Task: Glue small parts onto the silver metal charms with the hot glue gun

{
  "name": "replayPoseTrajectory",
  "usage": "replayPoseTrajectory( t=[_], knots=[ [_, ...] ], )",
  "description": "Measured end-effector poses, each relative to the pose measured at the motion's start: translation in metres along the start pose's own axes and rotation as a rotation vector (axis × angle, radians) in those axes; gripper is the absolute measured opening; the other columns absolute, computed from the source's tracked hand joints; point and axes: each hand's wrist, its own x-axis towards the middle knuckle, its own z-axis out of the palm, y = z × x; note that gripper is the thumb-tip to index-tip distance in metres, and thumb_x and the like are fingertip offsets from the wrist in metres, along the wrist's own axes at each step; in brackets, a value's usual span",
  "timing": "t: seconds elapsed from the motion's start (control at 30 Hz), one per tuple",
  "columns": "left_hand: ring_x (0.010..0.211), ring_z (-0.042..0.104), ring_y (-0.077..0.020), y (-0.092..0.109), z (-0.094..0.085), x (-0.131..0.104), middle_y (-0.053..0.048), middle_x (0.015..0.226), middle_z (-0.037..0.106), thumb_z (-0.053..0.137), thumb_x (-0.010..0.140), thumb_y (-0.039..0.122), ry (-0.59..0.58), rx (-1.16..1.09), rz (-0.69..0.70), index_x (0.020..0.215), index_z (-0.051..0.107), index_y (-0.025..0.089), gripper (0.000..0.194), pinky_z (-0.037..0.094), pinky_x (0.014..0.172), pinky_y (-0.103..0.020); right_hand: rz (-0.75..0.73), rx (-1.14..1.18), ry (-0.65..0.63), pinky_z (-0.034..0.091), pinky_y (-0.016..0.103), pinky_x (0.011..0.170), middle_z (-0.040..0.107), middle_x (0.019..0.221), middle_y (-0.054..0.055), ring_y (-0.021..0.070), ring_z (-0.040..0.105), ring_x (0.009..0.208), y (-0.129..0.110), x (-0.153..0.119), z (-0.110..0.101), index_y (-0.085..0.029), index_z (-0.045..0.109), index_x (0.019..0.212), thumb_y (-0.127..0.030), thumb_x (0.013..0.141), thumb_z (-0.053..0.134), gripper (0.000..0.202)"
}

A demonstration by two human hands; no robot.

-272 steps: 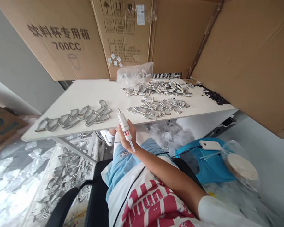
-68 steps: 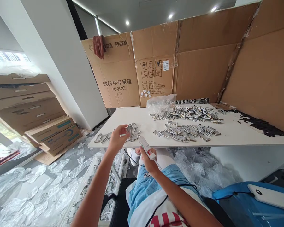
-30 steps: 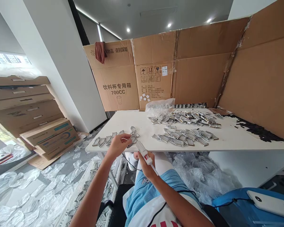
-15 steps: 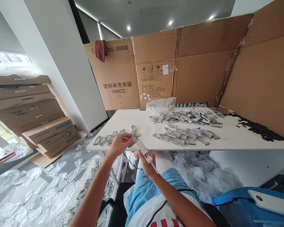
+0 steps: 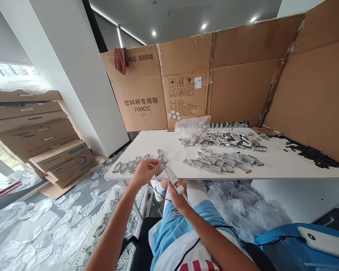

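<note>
My right hand (image 5: 177, 194) is wrapped round a white, syringe-like tube (image 5: 172, 176) with a red mark, its front end pointing up and left. Just left of that end, my left hand (image 5: 147, 170) pinches a small metal buckle-like piece (image 5: 159, 168) at the table's front edge. Fingers partly hide this piece. A row of similar metal pieces (image 5: 127, 166) lies on the white table (image 5: 158, 141) to the left. Two heaps of metal pieces, a front one (image 5: 222, 161) and a back one (image 5: 234, 139), lie to the right.
Clear plastic bags lie on the table (image 5: 193, 127) and under it (image 5: 228, 203). Tall cardboard panels (image 5: 186, 56) stand behind. Black strips (image 5: 313, 153) lie at the right. A blue container (image 5: 282, 248) bears a white device (image 5: 324, 241). Boxes (image 5: 64, 165) stand left.
Both hands stay close together with the tube and the metal piece. The whole view has shifted very slightly; nothing has been taken hold of or let go.
</note>
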Motion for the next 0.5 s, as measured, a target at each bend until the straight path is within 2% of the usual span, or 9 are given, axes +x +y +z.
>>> replayPoseTrajectory(
  t=[0.17, 0.5],
  knots=[
    [0.088, 0.080, -0.0259, -0.0010, 0.0011, -0.0004, -0.008, 0.103, 0.086, 0.080, 0.079, 0.051, -0.008, 0.007, 0.008, 0.107, 0.086, 0.019, 0.043, 0.058, 0.076, -0.034, 0.037, 0.012, -0.015, 0.033, 0.034, 0.058, 0.047, 0.048, -0.002, 0.0156, 0.044, 0.052, 0.0040, 0.0008, -0.0007, -0.029, 0.042, 0.050, -0.065, 0.096, 0.062, 0.062],
    [0.088, 0.081, -0.0271, 0.0021, 0.0033, -0.0022, -0.006, 0.099, 0.087, 0.081, 0.079, 0.047, 0.036, 0.033, 0.022, 0.103, 0.085, 0.021, 0.037, 0.062, 0.077, -0.035, 0.046, 0.032, 0.005, 0.036, 0.035, 0.055, 0.048, 0.046, -0.001, 0.0172, 0.045, 0.050, -0.0017, -0.0012, -0.0021, -0.029, 0.042, 0.049, -0.068, 0.095, 0.066, 0.065]
  ],
)
